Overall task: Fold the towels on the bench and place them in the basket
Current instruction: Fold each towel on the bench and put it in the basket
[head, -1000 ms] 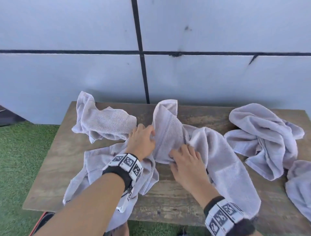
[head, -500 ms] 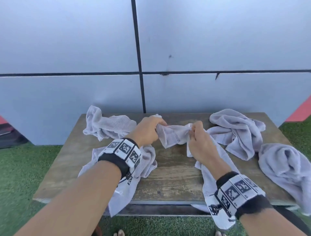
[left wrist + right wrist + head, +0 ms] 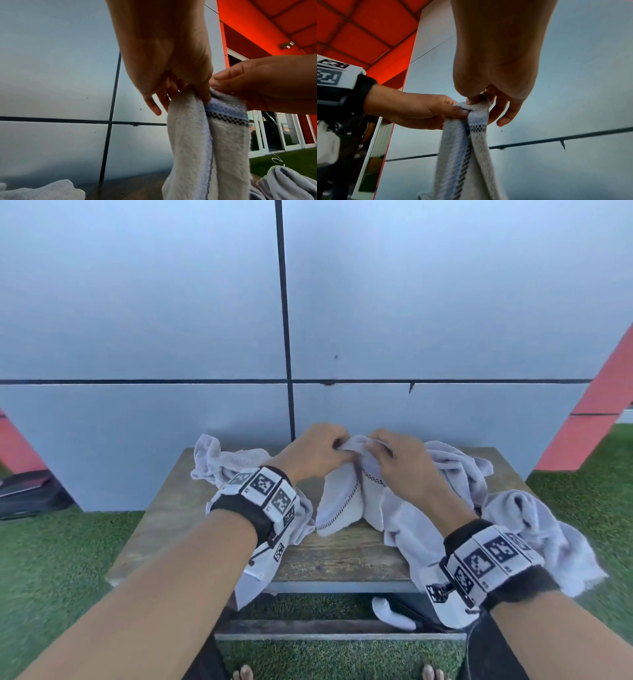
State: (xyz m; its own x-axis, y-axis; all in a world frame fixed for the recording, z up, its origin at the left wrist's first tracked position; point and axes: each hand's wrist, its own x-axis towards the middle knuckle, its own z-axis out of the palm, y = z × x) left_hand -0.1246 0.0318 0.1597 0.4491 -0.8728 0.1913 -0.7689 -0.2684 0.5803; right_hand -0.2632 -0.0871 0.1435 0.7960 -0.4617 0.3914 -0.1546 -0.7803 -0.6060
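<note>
The left hand and the right hand met almost knuckle to knuckle above the far part of the bench, each pinching the top edge of one pale towel between thumb and forefinger, the other fingers loosely curled. The towel hung from them in two limp folds, its checked woven border just under the pinch. It looked light, soft and floppy, likely to sag wherever unsupported, so the firmer hemmed corners seemed the best places to hold. Its lower end trailed toward the bench's near right, behind the right wrist, so its full length could not be judged. Other crumpled towels lay left and right on the bench, their edges buried in folds. No basket appeared in any view.
</note>
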